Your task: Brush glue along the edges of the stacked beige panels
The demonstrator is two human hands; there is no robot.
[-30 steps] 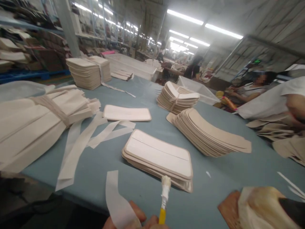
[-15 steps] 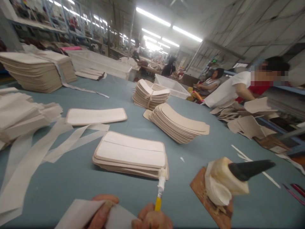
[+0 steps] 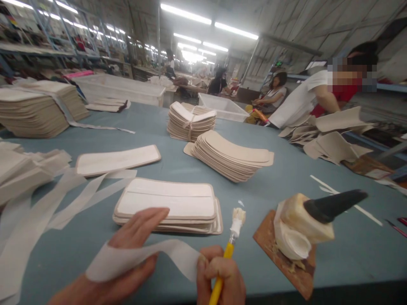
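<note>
My left hand (image 3: 136, 237) reaches out with its fingers straight, close to the front edge of a stack of white-faced, beige-edged panels (image 3: 168, 201). A thin white strip (image 3: 171, 248) lies across this hand, between thumb and fingers, and runs to my right hand (image 3: 221, 275). My right fingers are closed round the yellow handle of a brush (image 3: 237, 224), its bristles pointing up and coated white. They also seem to pinch the strip's end. Right of the brush, a cream-coloured, glue-smeared container (image 3: 294, 228) with a black nozzle leans on a brown board (image 3: 263, 231).
Behind lie a single white panel (image 3: 117, 160), a fanned beige stack (image 3: 232, 154) and a tied bundle (image 3: 192, 123). Long white strips (image 3: 41, 220) and a large strapped stack (image 3: 34, 110) are at left. A co-worker (image 3: 321, 91) bends over beige pieces at right.
My left hand has moved forward and opened out toward the panel stack, with the strip now draped over it. The brush has shifted right, away from the stack's corner.
</note>
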